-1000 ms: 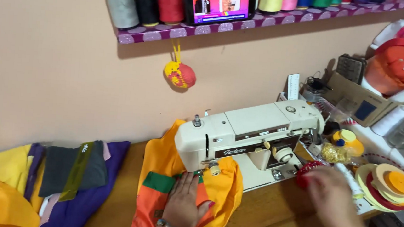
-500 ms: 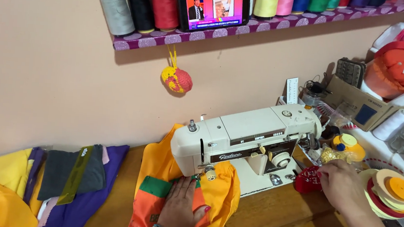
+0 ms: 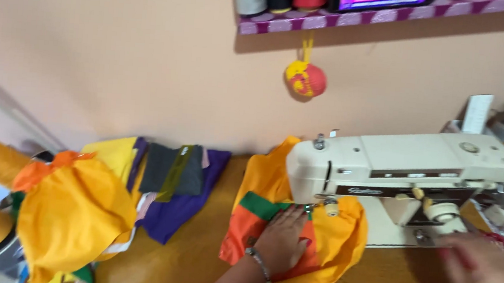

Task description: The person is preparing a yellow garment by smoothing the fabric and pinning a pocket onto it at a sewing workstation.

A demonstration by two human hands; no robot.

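1. Two hands in view: left hand (image 3: 283, 240) lies flat, fingers spread, pressing the orange-and-yellow cloth (image 3: 340, 244) under the needle end of the white sewing machine (image 3: 418, 166); it grips nothing.
2. Cloth spreads from the palm toward 12 and 3 o'clock, green patch (image 3: 262, 205) at 11.
3. Right hand (image 3: 484, 276) is blurred at 3 o'clock, off the cloth; can't tell its grip.
4. Left hand is nearer.

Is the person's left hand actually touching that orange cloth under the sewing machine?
Touching. The head view shows the left hand pressed flat, palm down, on the orange cloth.
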